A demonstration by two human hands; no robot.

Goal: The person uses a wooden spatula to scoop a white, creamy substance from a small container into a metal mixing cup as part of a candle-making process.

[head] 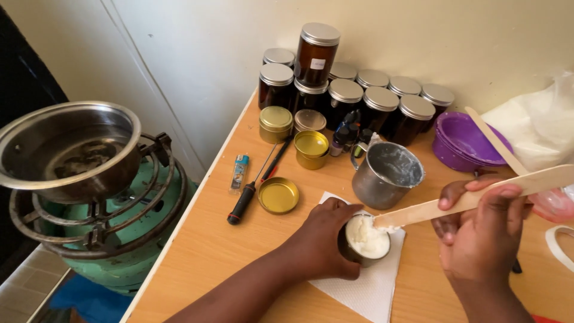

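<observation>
— The left hand [326,239] is wrapped round that small jar [363,242], fingers curled tight against its side. To keep it from sliding, I'd say.

— Looks that way. The jar stands on a white paper napkin [373,287] on the tabletop [209,251], and it is full to the brim with a white cream [366,236]. The napkin probably catches any spill.

— And the right hand [481,224]?

— Closed on a long flat wooden stick [472,197], thumb under and fingers over it. The stick slants down so that its tip touches the cream at the jar's rim, with a dab of white on the end.

— That metal mug [385,174] just behind the jar is smeared white inside.

— Yes, it sits near enough that the stick reaches both. A second wooden stick leans in the purple bowls [466,140] further right.

— What about the rest?

— Dark jars with silver lids [353,96] are packed against the wall, out of the way. Gold tins [311,148] and a loose gold lid [278,195] lie in front, beside a black-handled screwdriver [251,194] and a lighter [239,171]. Off the tabletop's left edge, a steel pot [69,146] rests on a green gas burner [119,233].
</observation>
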